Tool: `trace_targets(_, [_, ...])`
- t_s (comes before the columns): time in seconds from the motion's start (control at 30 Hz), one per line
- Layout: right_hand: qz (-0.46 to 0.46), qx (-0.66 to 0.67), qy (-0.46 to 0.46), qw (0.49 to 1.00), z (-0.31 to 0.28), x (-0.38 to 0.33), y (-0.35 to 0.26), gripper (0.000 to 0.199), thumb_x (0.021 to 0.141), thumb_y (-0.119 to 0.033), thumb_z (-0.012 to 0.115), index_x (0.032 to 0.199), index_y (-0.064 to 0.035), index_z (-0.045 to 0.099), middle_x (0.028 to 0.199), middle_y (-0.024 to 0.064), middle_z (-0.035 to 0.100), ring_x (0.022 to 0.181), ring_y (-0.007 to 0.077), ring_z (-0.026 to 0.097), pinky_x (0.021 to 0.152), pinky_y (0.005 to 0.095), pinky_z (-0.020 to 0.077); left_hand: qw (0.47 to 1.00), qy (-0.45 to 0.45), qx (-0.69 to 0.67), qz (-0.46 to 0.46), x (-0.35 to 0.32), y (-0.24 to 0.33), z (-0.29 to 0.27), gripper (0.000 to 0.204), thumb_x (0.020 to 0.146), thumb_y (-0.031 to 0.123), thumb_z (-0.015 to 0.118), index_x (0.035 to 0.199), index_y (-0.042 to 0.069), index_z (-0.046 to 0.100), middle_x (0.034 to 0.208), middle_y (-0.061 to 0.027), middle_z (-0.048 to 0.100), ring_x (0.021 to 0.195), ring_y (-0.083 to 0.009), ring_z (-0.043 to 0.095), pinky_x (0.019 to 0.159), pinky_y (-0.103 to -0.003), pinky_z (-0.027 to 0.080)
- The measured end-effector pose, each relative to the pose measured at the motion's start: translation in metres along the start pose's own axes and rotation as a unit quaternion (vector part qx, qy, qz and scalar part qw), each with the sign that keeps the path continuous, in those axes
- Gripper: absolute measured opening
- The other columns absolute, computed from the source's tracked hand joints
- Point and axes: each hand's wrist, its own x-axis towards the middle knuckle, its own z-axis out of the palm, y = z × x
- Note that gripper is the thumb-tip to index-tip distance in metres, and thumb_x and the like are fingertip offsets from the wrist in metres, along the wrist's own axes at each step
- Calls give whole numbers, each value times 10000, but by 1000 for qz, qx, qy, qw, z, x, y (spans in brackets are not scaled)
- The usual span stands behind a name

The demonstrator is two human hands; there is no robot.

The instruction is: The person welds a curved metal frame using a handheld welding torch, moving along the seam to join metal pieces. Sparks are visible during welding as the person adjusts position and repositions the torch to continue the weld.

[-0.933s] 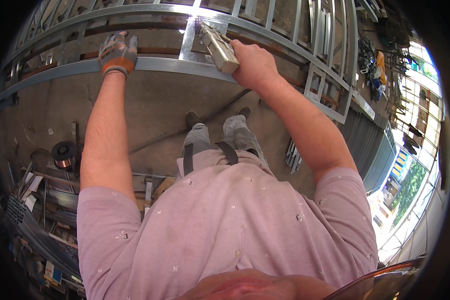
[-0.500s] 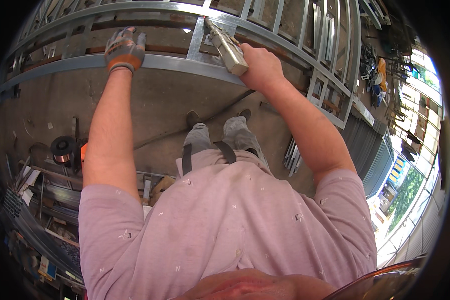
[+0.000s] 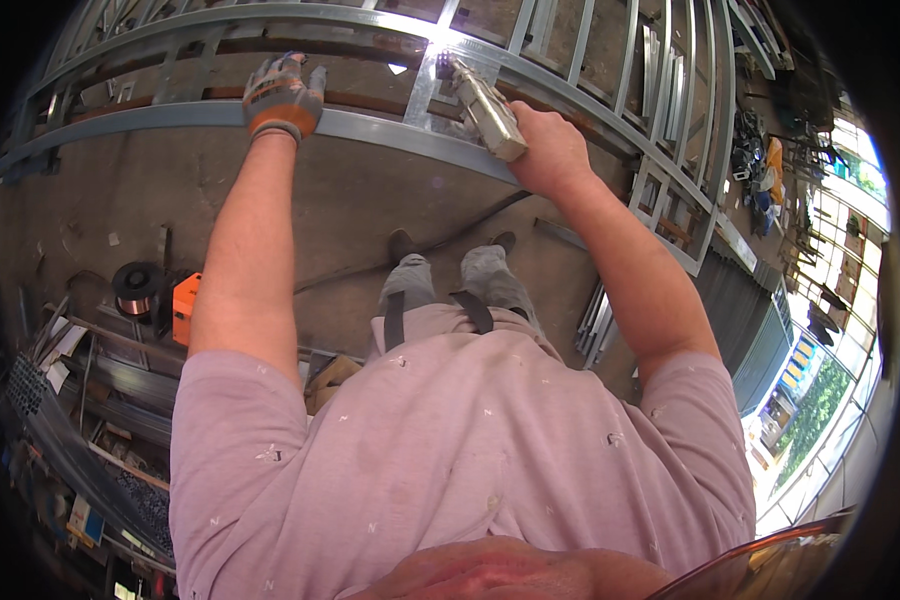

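Note:
My bare right hand [image 3: 553,147] is closed round the grip of a pale metal welding gun [image 3: 489,115]. Its tip meets a joint of the galvanized metal frame [image 3: 400,133], where a bright white flash [image 3: 440,42] glows. To the left, my left hand [image 3: 284,97] wears a grey and orange work glove. It lies over the near rail of the frame, thumb apart from the fingers, which reach past the rail; their undersides are hidden.
A dark cable [image 3: 460,226] crosses the floor by my shoes. At the left stand a wire spool [image 3: 137,287] and an orange box [image 3: 185,308]. Metal stock lies on a rack [image 3: 120,385] at lower left. Corrugated panels [image 3: 740,310] and cut bars [image 3: 595,325] are on the right.
A bright flash has appeared at the welding gun's tip. Both hands and the frame sit slightly farther right in the picture, as the whole view has shifted.

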Motion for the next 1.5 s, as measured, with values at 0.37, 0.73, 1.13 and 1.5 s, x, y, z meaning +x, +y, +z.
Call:
trace_targets(0.37, [20, -18, 3, 1000, 8, -48, 58, 430, 841, -208, 760, 1248, -127, 645, 1001, 168, 775, 987, 407, 746, 852, 535, 595, 1000, -5, 3, -6, 3, 1, 2, 541, 1029, 550, 577, 1439, 206, 658, 1514, -116, 638, 1428, -325, 562, 1233, -452, 411])
trace_targets(0.73, [25, 1, 14, 1000, 9, -30, 60, 397, 878, -209, 730, 1263, -131, 679, 1010, 201, 769, 983, 433, 730, 844, 560, 581, 1000, -4, 22, -14, 7, -8, 16, 533, 1038, 567, 558, 1451, 244, 655, 1487, -131, 655, 1397, -356, 584, 1188, -472, 459])
trace_targets(1.13, [59, 4, 0, 998, 1, -29, 54, 357, 869, -224, 739, 1199, -94, 700, 1094, 188, 783, 1064, 399, 739, 920, 519, 593, 1000, 12, 14, -9, 6, -5, 13, 520, 1038, 547, 559, 1432, 225, 670, 1463, -137, 671, 1363, -359, 615, 1170, -461, 467])
trace_targets(1.5, [59, -8, -3, 998, 1, -29, 51, 325, 881, -219, 734, 1182, -100, 696, 1066, 192, 785, 1046, 396, 749, 905, 525, 596, 999, -21, 24, -21, 7, -5, 10, 549, 1047, 577, 531, 1475, 248, 636, 1519, -110, 633, 1428, -344, 558, 1213, -472, 435])
